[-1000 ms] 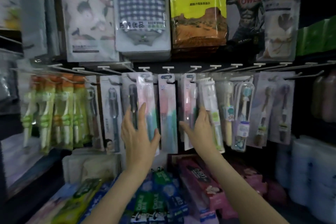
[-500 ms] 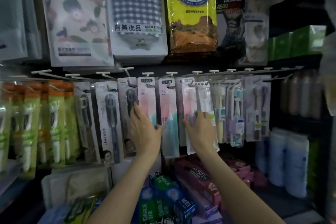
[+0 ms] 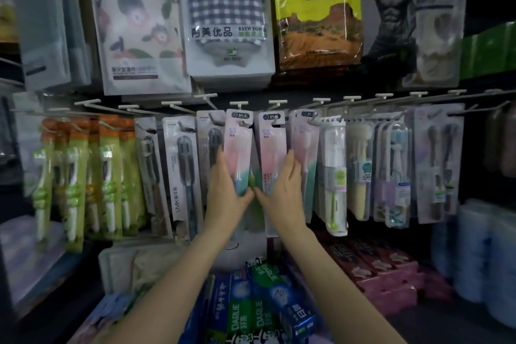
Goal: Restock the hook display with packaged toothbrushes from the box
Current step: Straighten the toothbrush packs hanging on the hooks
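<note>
Since the earlier frame, both hands had been drawn together at the middle of the hook row, and the view had been brought nearer. The left hand [image 3: 227, 190] was laid with straight fingers on a pink pack [image 3: 237, 153], its thumb at the pack's lower edge; the grip was wide and nothing was pinched. At three o'clock of it the right hand [image 3: 282, 193] was pressed flat on the neighbouring pink pack [image 3: 272, 148], likewise wide. Both packs hung from their hooks [image 3: 275, 105]. No box was seen in view.

The step was judged to be straightening and levelling of hung toothbrush packs, late in one placement. The next move would call for release of both packs and a reach back for fresh stock; whether more remained could not be told.
</note>
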A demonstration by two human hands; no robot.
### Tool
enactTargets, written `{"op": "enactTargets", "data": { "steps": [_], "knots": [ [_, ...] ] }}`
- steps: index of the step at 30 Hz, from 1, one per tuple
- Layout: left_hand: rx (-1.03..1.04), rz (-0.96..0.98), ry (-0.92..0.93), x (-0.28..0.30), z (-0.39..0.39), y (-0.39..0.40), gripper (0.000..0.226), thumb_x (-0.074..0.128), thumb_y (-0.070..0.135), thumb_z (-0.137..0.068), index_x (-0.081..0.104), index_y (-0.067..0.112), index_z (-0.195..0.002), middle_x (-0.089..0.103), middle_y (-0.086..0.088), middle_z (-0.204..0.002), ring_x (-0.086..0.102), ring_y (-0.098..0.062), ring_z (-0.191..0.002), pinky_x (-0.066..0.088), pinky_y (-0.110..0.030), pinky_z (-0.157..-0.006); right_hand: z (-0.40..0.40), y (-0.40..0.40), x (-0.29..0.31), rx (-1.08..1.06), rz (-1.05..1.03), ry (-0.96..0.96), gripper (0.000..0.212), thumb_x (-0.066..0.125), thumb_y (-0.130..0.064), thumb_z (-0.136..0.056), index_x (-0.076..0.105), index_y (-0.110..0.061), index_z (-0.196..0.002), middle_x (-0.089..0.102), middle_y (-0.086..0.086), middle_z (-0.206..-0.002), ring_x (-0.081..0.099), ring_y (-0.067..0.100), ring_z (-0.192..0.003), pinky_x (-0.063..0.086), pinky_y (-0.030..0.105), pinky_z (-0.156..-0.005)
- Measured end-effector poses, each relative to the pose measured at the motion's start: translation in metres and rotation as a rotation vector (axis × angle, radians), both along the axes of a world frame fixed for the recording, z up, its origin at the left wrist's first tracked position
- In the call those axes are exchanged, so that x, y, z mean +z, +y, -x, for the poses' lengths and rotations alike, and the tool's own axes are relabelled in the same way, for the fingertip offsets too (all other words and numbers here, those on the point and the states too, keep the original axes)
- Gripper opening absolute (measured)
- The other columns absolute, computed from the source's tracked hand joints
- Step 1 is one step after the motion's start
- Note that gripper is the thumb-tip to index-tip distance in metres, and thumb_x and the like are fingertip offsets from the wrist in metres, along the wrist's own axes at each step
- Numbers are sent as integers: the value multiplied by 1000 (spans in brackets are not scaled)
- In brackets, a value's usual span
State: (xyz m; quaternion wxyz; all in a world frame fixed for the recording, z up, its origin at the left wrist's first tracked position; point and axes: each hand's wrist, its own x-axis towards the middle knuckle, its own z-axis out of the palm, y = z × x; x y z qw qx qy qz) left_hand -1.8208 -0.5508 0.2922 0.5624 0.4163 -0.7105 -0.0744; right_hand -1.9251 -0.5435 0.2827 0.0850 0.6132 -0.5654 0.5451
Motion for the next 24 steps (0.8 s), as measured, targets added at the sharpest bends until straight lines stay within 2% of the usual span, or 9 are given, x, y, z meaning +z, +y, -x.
{"op": "enactTargets", "data": {
  "steps": [4,7,9,11,14,16,19,24],
  "knots": [
    [36,70,-29,0,-11,-4,97,71,7,-76,8,20,-148,30,-2,-145,32,-10,-128,29,-25,-103,0,-8,2,11,-111,-129,102,67,-24,-84,-10,-6,-147,16,15,-149,34,31,-131,37,37,-101],
    [71,71,-62,-1,-12,-3,99,71,14,-76,3,24,-148,27,-5,-142,31,-16,-128,27,-26,-102,5,-9,3,114,-179,-302,96,67,-16,-84,-4,-9,-148,16,12,-153,29,28,-136,32,36,-106],
    [52,51,-56,-2,-10,-2,100,71,16,-76,1,26,-147,23,-4,-144,28,-16,-129,23,-25,-101,8,-7,0,168,-156,-344,93,67,-14,-83,1,-11,-148,21,10,-153,28,25,-138,29,35,-108],
    [5,35,-13,-3,-8,-2,101,72,15,-75,2,26,-148,21,-3,-148,26,-15,-134,21,-26,-105,12,-1,-3,162,-116,-328,89,68,-14,-82,8,-13,-147,29,8,-150,34,24,-135,34,34,-105],
    [-94,-1,89,-3,-8,-1,102,73,11,-74,4,25,-147,16,0,-153,20,-16,-140,20,-37,-115,20,13,-2,139,-91,-283,84,69,-20,-82,14,-14,-146,34,7,-147,38,23,-132,37,33,-102],
    [-130,-64,117,-4,-9,-1,102,73,12,-75,3,26,-147,15,2,-154,18,-15,-141,18,-37,-115,28,24,3,87,-113,-178,82,67,-27,-84,15,-11,-146,32,8,-148,36,23,-133,36,31,-101],
    [-188,-185,153,-4,-7,-1,97,72,17,-77,6,25,-147,22,-2,-153,26,-19,-139,22,-42,-114,39,36,10,-21,-156,12,80,64,-42,-84,21,-9,-143,36,8,-143,42,25,-126,41,34,-95],
    [-201,-228,213,-1,0,0,92,71,15,-78,10,19,-147,25,-4,-151,27,-20,-137,24,-37,-110,47,38,16,-24,-193,82,67,63,-32,-86,28,-5,-135,45,13,-130,50,29,-114,46,37,-85]
  ]
}}
